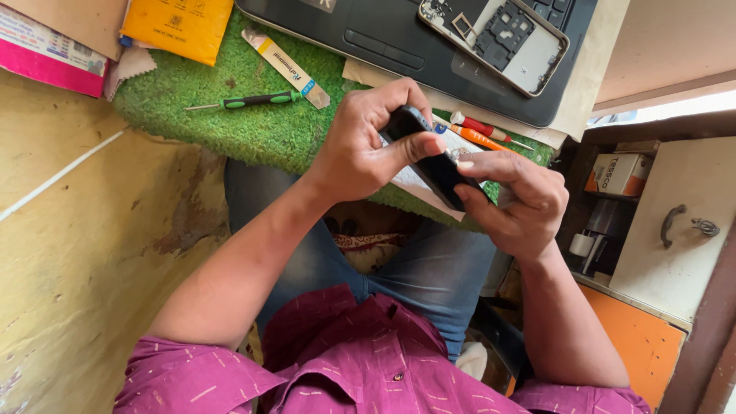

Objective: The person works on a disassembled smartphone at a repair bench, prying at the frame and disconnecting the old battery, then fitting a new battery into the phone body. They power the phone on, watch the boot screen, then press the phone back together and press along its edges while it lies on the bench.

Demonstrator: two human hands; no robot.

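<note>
A single head-worn camera looks steeply down, close over the person's lap, with the green mat point(230, 115) filling the upper middle and the yellow wall point(69, 253) at left.

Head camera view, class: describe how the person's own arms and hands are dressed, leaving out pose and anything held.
Both forearms are bare. Short magenta shirt sleeves with small pale dashes cover the upper arms. The left hand and right hand wear no gloves, and no watch or ring shows.

glossy black plastic phone point(431, 157), rough green synthetic turf mat point(230, 115), matt black plastic laptop point(399, 38), bare metal phone frame point(498, 42)
</note>
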